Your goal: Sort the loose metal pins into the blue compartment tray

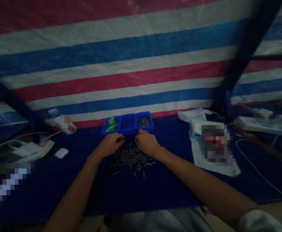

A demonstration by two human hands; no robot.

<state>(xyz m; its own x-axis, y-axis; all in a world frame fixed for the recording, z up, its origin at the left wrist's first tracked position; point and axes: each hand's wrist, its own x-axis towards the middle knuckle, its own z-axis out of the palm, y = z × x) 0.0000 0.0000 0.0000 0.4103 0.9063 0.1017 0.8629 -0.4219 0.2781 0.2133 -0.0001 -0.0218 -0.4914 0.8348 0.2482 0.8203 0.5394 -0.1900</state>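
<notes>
A loose pile of thin dark metal pieces lies on the dark blue table. My left hand is at the pile's upper left edge, fingers curled together; whatever they hold is too small to make out. Over the upper right edge is my right hand, its fingers bent and closed, their tips hidden. Just behind both hands stand three joined blue bins: the left bin holds something green, the middle bin a few small pieces, the right bin many small metal pieces.
A bottle and a power strip with cables are at the left, near a small white object. At the right lies a white sheet with packets, partly pixelated. A striped tarp hangs behind the table.
</notes>
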